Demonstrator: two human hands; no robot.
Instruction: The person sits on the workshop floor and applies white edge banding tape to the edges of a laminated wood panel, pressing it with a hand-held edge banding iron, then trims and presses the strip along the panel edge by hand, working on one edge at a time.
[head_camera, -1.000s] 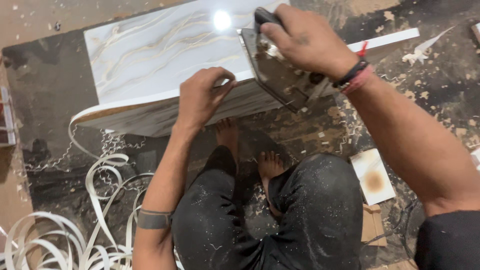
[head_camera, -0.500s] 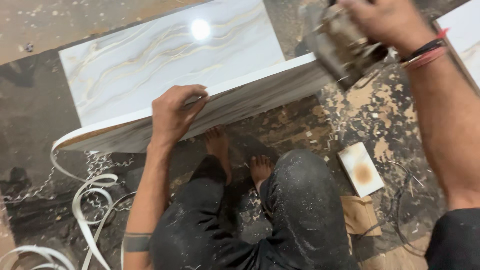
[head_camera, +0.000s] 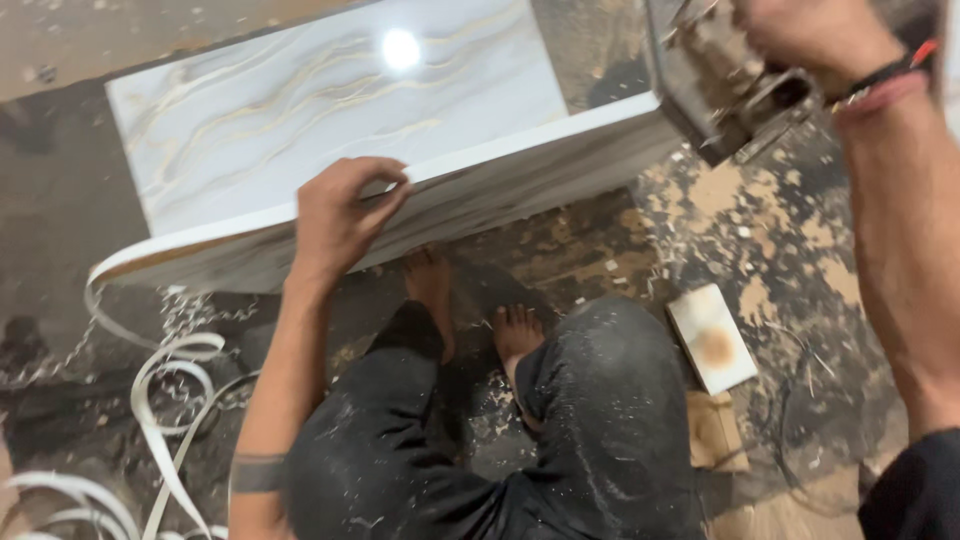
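Note:
A white marble-patterned laminate board (head_camera: 330, 120) lies on the floor in front of me, its thick near edge facing me. My left hand (head_camera: 340, 215) presses on that near edge, fingers curled over a white edge band strip (head_camera: 150, 255) that peels off to the left. My right hand (head_camera: 815, 40) grips a metal power trimmer (head_camera: 725, 85) at the board's right end, at the top right of the view. My bare feet (head_camera: 470, 310) rest under the board's edge.
Loose white edge band coils (head_camera: 160, 400) lie on the floor at lower left. A small white block (head_camera: 712, 338) and a cardboard piece (head_camera: 715, 432) sit to my right amid sawdust and chips. A dark cable loops on the floor nearby.
My right hand has carried the trimmer rightward along the board's edge to its right end. The view has shifted; my left hand stays pressed on the near edge.

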